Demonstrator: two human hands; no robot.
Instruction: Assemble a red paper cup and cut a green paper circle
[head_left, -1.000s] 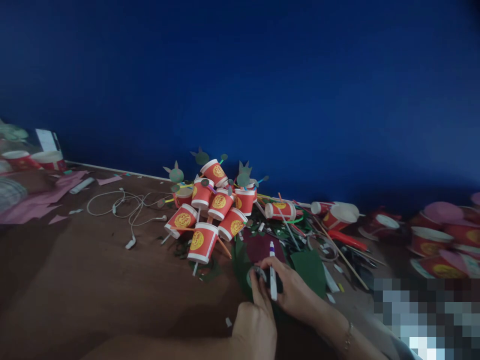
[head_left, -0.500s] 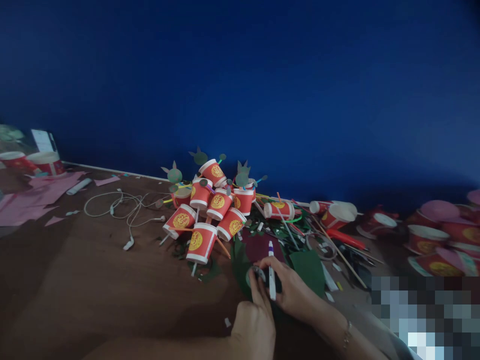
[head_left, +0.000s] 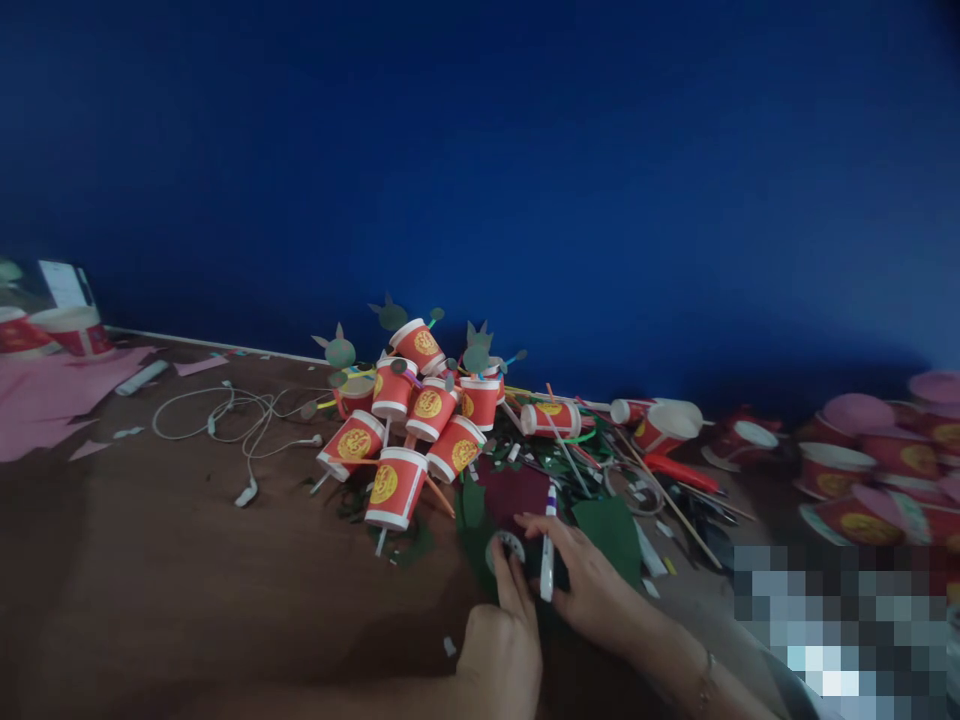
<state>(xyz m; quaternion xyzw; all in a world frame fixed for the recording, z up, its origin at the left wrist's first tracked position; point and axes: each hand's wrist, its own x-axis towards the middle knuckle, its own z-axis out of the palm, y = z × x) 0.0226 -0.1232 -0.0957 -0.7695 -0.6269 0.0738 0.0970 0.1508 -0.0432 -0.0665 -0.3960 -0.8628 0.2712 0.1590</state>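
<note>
The white marker (head_left: 549,560) clamped in the right hand (head_left: 589,580) now leans right. The left hand (head_left: 504,645) partly hides a disc (head_left: 511,541); I cannot tell its grip.

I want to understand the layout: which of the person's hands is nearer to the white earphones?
Left. The left hand is to the right of the white earphones and closer to the camera; the right hand, holding the white marker, is further to the right.

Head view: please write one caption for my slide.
Near red cups, left hand touches a round disc; right hand holds a white marker.
</note>
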